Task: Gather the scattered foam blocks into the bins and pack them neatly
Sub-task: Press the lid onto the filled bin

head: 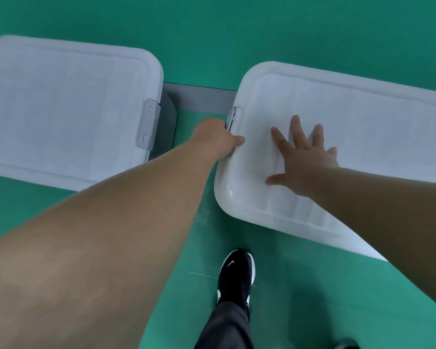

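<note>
Left bin (68,109) and right bin (350,137) are lidded, on the floor (287,34). No foam blocks show, presumably packed inside. Left hand (218,139) grips right bin's latch edge. Right hand (305,157) lies flat, fingers spread, pressing its lid. Judged: final closing.

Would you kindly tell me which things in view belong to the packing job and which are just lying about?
Job:
- right bin, lid on; left hand holds its edge by the latch, right hand lies flat on the lid
- left bin, lid on
- no foam blocks in view

Lying about:
- grey strip on the floor between the bins
- shoe
</note>
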`<state>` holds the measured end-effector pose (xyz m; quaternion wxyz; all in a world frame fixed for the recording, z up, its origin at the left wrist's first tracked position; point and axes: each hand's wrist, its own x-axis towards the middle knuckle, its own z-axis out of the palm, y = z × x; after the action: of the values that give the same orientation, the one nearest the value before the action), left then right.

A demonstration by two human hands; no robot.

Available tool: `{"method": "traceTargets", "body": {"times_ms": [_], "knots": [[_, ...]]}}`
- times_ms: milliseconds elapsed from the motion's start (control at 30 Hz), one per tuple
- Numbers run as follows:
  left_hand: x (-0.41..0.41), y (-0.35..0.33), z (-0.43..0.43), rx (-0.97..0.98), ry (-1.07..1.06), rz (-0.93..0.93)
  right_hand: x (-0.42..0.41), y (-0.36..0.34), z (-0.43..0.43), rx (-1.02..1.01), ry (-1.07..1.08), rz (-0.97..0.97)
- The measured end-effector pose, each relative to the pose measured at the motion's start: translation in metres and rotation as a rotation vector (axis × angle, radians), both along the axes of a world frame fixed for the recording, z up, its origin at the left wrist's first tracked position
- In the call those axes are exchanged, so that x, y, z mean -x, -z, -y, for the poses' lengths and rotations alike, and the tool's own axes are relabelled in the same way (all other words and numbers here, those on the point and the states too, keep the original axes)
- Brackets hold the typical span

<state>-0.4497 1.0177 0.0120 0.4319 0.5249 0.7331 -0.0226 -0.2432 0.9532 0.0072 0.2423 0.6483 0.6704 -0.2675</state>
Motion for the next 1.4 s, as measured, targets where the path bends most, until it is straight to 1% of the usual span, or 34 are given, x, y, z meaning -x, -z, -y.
{"method": "traceTargets", "body": {"times_ms": [67, 200, 333, 400, 467, 567, 667, 700, 767, 800, 867, 900, 967, 1033, 1067, 1133, 1200, 1233, 1400], "knots": [[-0.009, 0.003, -0.001, -0.023, 0.046, -0.090, -0.001, 0.002, 0.000, -0.009, 0.001, -0.007], [-0.017, 0.008, 0.000, -0.012, 0.000, -0.162, -0.003, 0.006, 0.003, -0.021, -0.003, -0.018], [-0.028, -0.001, 0.007, -0.049, 0.118, -0.283, -0.007, 0.001, 0.001, -0.022, 0.000, -0.057], [-0.040, -0.006, 0.013, -0.074, 0.145, -0.361, -0.013, -0.002, 0.002, -0.021, -0.008, -0.074], [-0.051, -0.012, 0.017, -0.079, 0.161, -0.413, -0.021, -0.005, 0.005, -0.034, -0.024, -0.113], [-0.069, -0.015, 0.021, -0.084, 0.181, -0.520, -0.049, -0.013, 0.005, -0.108, -0.004, -0.210], [-0.099, -0.017, 0.036, -0.082, 0.188, -0.557, -0.093, -0.019, 0.009, -0.171, 0.165, -0.336], [-0.114, -0.019, 0.041, -0.117, 0.246, -0.550, -0.112, -0.021, 0.012, -0.184, 0.215, -0.359], [-0.148, -0.020, 0.049, -0.219, 0.466, -0.500, -0.152, -0.025, 0.020, -0.225, 0.315, -0.357], [-0.167, -0.020, 0.051, -0.266, 0.573, -0.457, -0.173, -0.027, 0.024, -0.263, 0.390, -0.347], [-0.210, -0.019, 0.056, -0.323, 0.749, -0.371, -0.214, -0.031, 0.033, -0.341, 0.604, -0.305], [-0.232, -0.018, 0.058, -0.329, 0.817, -0.334, -0.233, -0.032, 0.037, -0.374, 0.697, -0.263], [-0.276, -0.015, 0.061, -0.328, 0.913, -0.255, -0.265, -0.029, 0.050, -0.411, 0.805, -0.130], [-0.311, -0.009, 0.064, -0.326, 0.996, -0.229, -0.288, -0.021, 0.061, -0.367, 0.898, -0.056], [-0.326, -0.005, 0.067, -0.297, 1.034, -0.249, -0.295, -0.018, 0.067, -0.300, 0.931, -0.072], [-0.345, 0.006, 0.074, -0.197, 1.074, -0.337, -0.303, -0.007, 0.076, -0.139, 1.026, -0.199], [-0.355, 0.014, 0.080, -0.132, 1.085, -0.424, -0.307, -0.001, 0.080, -0.051, 1.189, -0.369], [-0.356, 0.016, 0.082, -0.119, 1.083, -0.444, -0.310, 0.002, 0.081, -0.030, 1.234, -0.411], [-0.358, 0.010, 0.082, -0.105, 1.088, -0.461, -0.325, 0.000, 0.082, -0.025, 1.140, -0.380]]}}
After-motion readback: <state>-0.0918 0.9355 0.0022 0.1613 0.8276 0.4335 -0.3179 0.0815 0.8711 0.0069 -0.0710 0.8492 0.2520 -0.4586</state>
